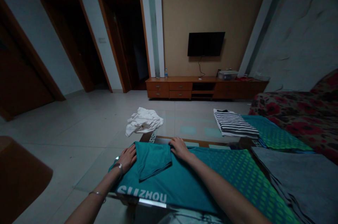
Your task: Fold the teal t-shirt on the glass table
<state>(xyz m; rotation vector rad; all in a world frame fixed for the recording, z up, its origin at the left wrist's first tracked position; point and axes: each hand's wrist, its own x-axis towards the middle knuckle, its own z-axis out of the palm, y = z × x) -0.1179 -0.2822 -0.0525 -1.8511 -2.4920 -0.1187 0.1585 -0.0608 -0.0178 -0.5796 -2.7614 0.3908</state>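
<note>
A teal shirt (190,181) with white lettering and a green dotted pattern lies spread on a glass-topped table (92,178). Its short sleeve (153,160) is folded inward over the body. My left hand (128,157) rests flat on the shirt's left edge, beside the fold, with a bracelet at the wrist. At the sleeve's far right corner, my right hand (180,148) has its fingers bent down onto the cloth, gripping its edge. The right fingertips are partly hidden.
A crumpled white garment (144,120) lies at the table's far left. Farther right are a folded striped shirt (235,123), a teal-green garment (280,134) and grey cloth (303,178). A floral sofa (287,111) stands right; a brown seat (21,178) stands left.
</note>
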